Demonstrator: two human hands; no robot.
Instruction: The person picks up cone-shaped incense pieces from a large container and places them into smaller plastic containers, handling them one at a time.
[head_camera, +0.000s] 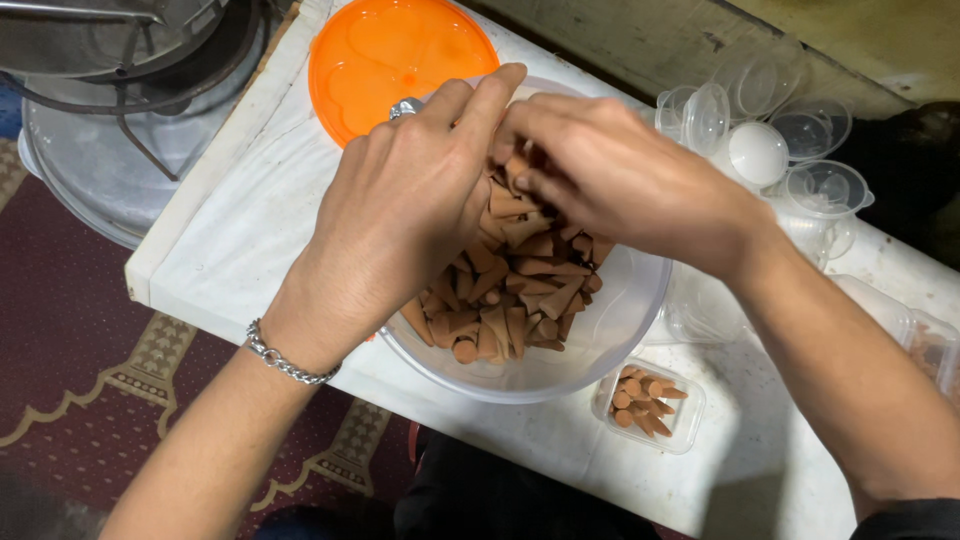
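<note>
A clear plastic bowl (610, 330) on the white table holds a heap of brown cone-shaped pieces (515, 285). Both hands reach into the bowl from above. My left hand (410, 200), with a ring and a chain bracelet, has its fingers curled over the far side of the heap. My right hand (610, 175) presses its fingertips into the cones beside the left one. The fingertips of both hands are hidden among the cones, so what they pinch does not show. A small clear box (685, 425) with several cones sits in front of the bowl.
An orange lid (380, 55) lies behind the bowl. Several clear cups and lids (800, 150) stand at the back right, with more clear boxes (910, 330) at the right edge. A metal appliance (120, 90) sits left of the table (240, 230); patterned carpet (90, 380) lies below.
</note>
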